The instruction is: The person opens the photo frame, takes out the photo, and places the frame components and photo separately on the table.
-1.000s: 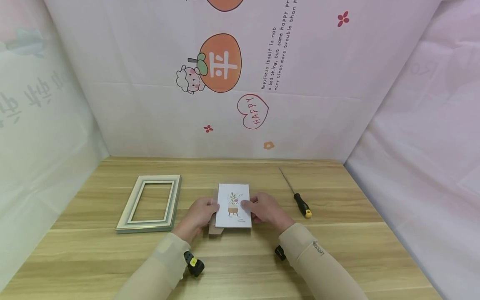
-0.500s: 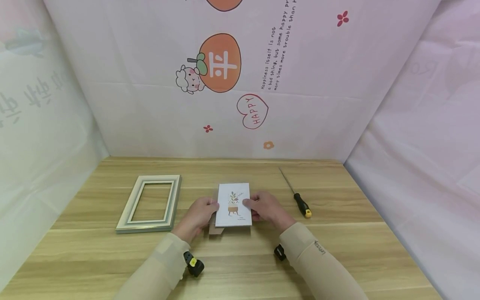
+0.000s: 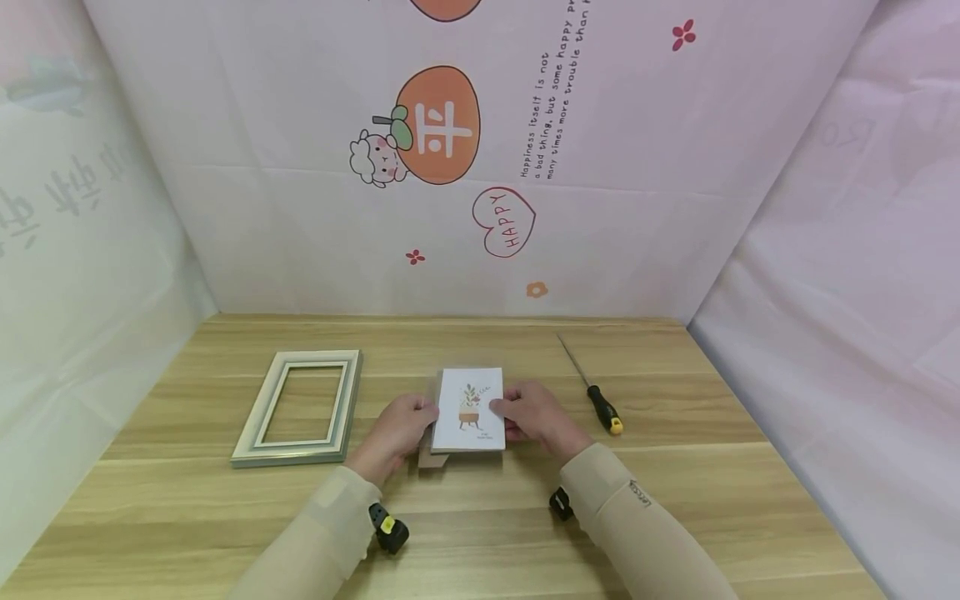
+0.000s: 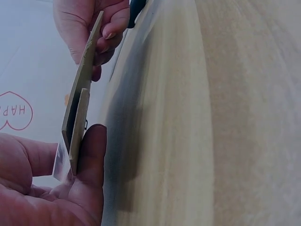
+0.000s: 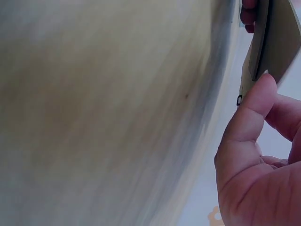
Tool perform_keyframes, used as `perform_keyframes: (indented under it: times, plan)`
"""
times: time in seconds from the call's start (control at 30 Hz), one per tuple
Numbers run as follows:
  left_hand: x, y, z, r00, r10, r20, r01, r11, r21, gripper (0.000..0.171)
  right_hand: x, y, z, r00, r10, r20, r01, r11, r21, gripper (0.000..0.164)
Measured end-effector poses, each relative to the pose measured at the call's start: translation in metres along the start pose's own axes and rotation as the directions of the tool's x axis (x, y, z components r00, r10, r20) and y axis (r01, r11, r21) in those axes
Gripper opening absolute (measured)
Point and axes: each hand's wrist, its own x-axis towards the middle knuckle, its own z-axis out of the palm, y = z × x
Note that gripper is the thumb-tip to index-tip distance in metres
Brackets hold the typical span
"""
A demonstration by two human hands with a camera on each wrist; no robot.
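A white picture card printed with a potted plant faces up between my hands in the head view. My left hand pinches its left side, thumb above and fingers underneath. My right hand pinches the right edge, thumb on the print. Under the card lies a brown backing board, seen edge-on in the left wrist view, with its stand leg against my left fingers. A clear sheet shows by my left thumb. In the right wrist view, the board's underside rests against a right fingertip.
A cream and grey picture frame without backing lies on the wooden table to the left. A screwdriver with a black and yellow handle lies right of my right hand. White printed cloth hangs behind and at both sides.
The picture card has shifted slightly right, showing more of the clear strip at its left edge. My right hand has moved slightly right with it; the left has stayed nearly still.
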Motion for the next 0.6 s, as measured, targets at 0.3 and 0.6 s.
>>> perform_keyframes:
  times: [0.3,0.6]
  plan:
    - [-0.0003,-0.0005,0.0039,1.000,0.002,-0.011,-0.002,0.998,0.065,0.020,0.0033,0.0054,-0.0012,1.000,0.010,0.012,-0.009,0.999,-0.038,0.016]
    - [-0.0011,-0.0004,0.0056,1.000,0.003,-0.007,-0.002,0.997,0.079,0.021,0.0014,0.0065,-0.0006,0.999,0.021,0.026,-0.019,0.997,-0.081,0.012]
